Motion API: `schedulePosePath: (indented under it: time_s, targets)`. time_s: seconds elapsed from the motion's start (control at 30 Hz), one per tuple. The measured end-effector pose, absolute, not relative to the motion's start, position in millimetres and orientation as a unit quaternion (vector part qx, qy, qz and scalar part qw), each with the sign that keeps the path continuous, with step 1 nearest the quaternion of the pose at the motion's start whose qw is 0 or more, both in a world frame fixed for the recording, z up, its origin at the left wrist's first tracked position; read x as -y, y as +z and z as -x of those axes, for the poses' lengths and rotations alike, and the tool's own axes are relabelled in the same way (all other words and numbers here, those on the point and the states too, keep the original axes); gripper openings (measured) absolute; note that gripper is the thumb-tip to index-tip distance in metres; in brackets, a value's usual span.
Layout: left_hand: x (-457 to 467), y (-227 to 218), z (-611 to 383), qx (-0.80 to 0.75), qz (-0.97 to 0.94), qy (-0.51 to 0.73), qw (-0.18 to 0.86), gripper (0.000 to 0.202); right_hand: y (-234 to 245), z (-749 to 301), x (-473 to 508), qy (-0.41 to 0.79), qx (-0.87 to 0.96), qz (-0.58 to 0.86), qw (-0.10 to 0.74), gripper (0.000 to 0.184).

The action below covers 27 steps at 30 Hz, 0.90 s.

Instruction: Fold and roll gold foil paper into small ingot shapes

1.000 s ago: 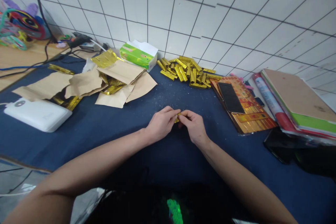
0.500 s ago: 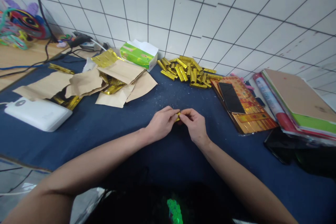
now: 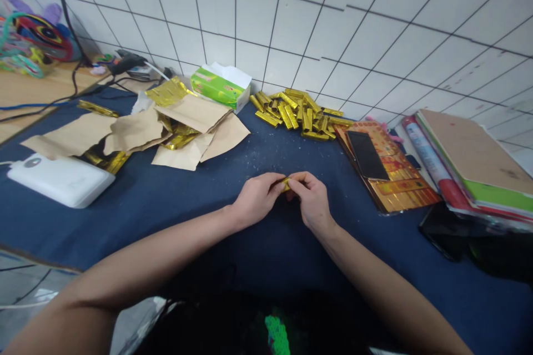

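Between my fingertips is a small piece of gold foil paper (image 3: 286, 184), mostly covered by them. My left hand (image 3: 259, 195) pinches its left end, thumb and fingers pressed together. My right hand (image 3: 311, 197) grips the other end the same way. Both hands are over the dark blue tabletop (image 3: 200, 199), in the middle of the view. Beyond them, against the wall, lies a heap of folded gold foil paper pieces (image 3: 297, 113), shaped like small flattened tubes.
To the left lie torn brown paper sheets (image 3: 137, 130), more gold foil and a white power bank (image 3: 60, 180). A green tissue pack (image 3: 220, 86) stands by the tiled wall. At right are a black phone (image 3: 367, 154) on gold-orange packets (image 3: 400, 172) and stacked notebooks (image 3: 478, 150).
My fingers have shifted slightly around the gold foil paper, which now shows a little more between them. The heap and the other things have stayed put.
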<state>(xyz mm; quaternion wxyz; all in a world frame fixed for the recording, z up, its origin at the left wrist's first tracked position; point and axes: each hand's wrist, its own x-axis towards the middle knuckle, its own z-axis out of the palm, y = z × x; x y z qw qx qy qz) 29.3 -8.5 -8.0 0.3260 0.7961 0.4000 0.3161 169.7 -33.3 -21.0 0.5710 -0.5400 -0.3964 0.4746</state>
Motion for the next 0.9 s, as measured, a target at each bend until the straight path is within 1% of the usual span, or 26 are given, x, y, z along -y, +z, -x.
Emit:
schedulePosePath:
  time_s: [0.07, 0.2, 0.3, 0.43, 0.63, 0.8, 0.9]
  targets:
    - [8, -7, -29, -0.398, -0.790, 0.322, 0.337, 0.021, -22, -170, 33, 0.480, 0.391, 0.534, 0.576, 0.010]
    - [6, -5, -28, -0.391, -0.795, 0.329, 0.328, 0.021, -25, -171, 33, 0.487, 0.401, 0.523, 0.573, 0.018]
    - [6, -5, -28, -0.386, -0.798, 0.326, 0.330, 0.022, -26, -173, 32, 0.477, 0.420, 0.526, 0.564, 0.015]
    - [6, -4, -29, -0.398, -0.770, 0.327, 0.377, 0.022, -28, -174, 33, 0.456, 0.427, 0.536, 0.567, 0.012]
    - [4, -4, -28, -0.407, -0.738, 0.333, 0.423, 0.019, -28, -173, 34, 0.470, 0.437, 0.528, 0.556, 0.012]
    - [-4, -5, -27, -0.422, -0.649, 0.358, 0.521, 0.020, -29, -176, 29, 0.403, 0.413, 0.532, 0.620, 0.011]
    - [-7, -6, -27, -0.415, -0.618, 0.385, 0.545, 0.019, -29, -178, 27, 0.407, 0.418, 0.521, 0.623, 0.017]
